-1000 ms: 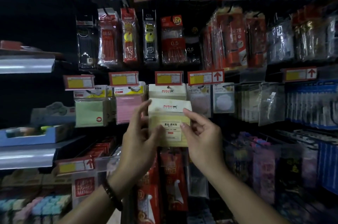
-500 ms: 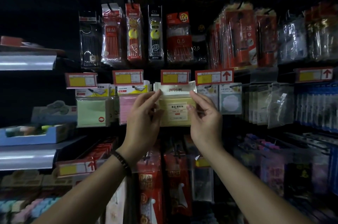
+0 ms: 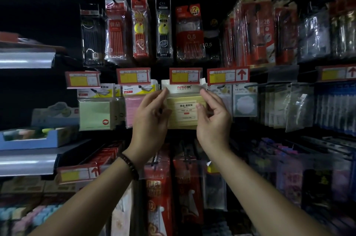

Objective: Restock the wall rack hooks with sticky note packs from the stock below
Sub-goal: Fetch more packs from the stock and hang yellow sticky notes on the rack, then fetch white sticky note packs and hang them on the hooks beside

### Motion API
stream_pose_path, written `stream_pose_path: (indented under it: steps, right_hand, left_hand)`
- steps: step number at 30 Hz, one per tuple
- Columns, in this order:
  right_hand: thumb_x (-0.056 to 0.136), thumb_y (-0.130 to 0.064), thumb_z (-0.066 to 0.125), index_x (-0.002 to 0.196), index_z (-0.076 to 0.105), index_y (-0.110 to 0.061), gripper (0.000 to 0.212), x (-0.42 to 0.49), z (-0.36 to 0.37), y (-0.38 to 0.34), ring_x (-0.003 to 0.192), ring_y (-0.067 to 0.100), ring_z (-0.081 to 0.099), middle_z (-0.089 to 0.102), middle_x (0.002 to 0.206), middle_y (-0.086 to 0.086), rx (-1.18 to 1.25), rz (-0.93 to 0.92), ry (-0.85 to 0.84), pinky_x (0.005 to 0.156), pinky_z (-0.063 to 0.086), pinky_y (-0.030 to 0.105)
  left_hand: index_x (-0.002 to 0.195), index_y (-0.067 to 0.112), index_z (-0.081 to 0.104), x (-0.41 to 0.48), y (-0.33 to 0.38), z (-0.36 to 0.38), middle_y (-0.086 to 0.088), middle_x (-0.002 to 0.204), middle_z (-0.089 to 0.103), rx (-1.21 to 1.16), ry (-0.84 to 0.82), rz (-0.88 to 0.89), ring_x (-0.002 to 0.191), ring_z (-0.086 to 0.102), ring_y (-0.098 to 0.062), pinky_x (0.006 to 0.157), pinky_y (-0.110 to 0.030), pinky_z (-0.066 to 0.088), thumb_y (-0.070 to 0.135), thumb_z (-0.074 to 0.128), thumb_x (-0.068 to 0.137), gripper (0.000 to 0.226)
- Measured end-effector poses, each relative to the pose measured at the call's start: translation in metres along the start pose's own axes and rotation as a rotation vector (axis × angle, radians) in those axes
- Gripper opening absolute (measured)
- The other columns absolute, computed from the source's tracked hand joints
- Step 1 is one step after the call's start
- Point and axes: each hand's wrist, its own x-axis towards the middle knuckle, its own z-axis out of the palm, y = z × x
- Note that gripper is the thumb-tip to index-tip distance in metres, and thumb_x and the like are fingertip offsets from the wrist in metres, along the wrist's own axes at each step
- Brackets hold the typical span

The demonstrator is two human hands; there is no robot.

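up at the display now, yellow sticky note pack (image 3: 185,112) held flat against the row, header card tucked just under a red-and-yellow price tag (image 3: 185,75). pinched at both sides: left hand (image 3: 148,120) with fingers (image 3: 162,95) curled onto the left edge of the header, right hand (image 3: 212,122) gripping the right edge, thumb on the front of the pack. hung or not, cannot tell, top edge hidden behind the tag. just to the left, pink pack (image 3: 133,110) hanging, then green pack (image 3: 94,115) beyond it. to the right, pack of white shaped notes (image 3: 244,101). beaded bracelet (image 3: 129,166) on the left wrist. pen packs (image 3: 189,33) hanging in the row above.
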Motion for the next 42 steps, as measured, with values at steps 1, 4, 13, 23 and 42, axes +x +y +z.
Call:
stream_pose_path:
  steps: [1,4,13,23,42]
  right_hand:
    - [0.101,-0.002,0.068,0.140,0.068,-0.011,0.040,0.001,0.000,0.000,0.132,-0.008,0.055,0.064,0.135,-0.017,-0.008,0.005,-0.003,0.107,0.042,0.006]
    - [0.101,-0.002,0.068,0.141,0.067,-0.010,0.041,0.002,-0.001,-0.001,0.131,-0.009,0.055,0.061,0.133,-0.020,-0.029,0.020,-0.018,0.108,0.044,0.008]
    - [0.103,-0.006,0.066,0.148,0.060,-0.009,0.046,0.006,-0.006,-0.014,0.124,0.008,0.053,0.047,0.133,-0.003,-0.296,0.054,-0.117,0.108,0.039,0.003]
    - [0.096,-0.032,0.076,0.158,0.046,-0.033,0.069,-0.029,-0.048,-0.012,0.101,0.004,0.050,0.038,0.125,-0.006,-0.540,-0.003,-0.307,0.074,0.038,0.004]
    - [0.096,-0.021,0.073,0.081,0.072,-0.019,0.016,-0.444,-0.244,0.144,0.066,0.013,0.071,0.073,0.070,-0.002,-0.493,0.881,-0.594,0.065,0.056,0.037]
  left_hand:
    - [0.156,0.017,0.051,0.001,0.001,-0.001,0.008,0.145,0.052,0.009,-0.013,-0.011,0.112,0.057,-0.004,0.098,-0.011,0.051,0.008,0.067,0.102,0.057]
    - [0.157,0.017,0.049,0.003,0.005,-0.002,0.014,0.143,0.047,0.031,-0.040,-0.046,0.116,0.052,0.000,0.103,-0.017,0.051,0.008,0.065,0.102,0.058]
    - [0.157,0.014,0.047,0.011,0.020,-0.009,0.000,0.150,0.039,0.140,-0.184,-0.133,0.135,0.044,-0.015,0.110,-0.017,0.038,0.002,0.063,0.102,0.059]
    - [0.154,0.020,0.051,-0.036,0.033,-0.029,0.005,0.147,0.034,0.199,-0.205,-0.070,0.119,0.048,-0.006,0.102,-0.010,0.042,0.011,0.071,0.097,0.061]
    - [0.101,0.045,0.067,-0.517,-0.018,0.014,0.021,0.100,0.070,0.029,-1.244,-0.520,0.085,0.068,0.000,0.080,-0.030,0.057,0.043,0.060,0.090,0.013]
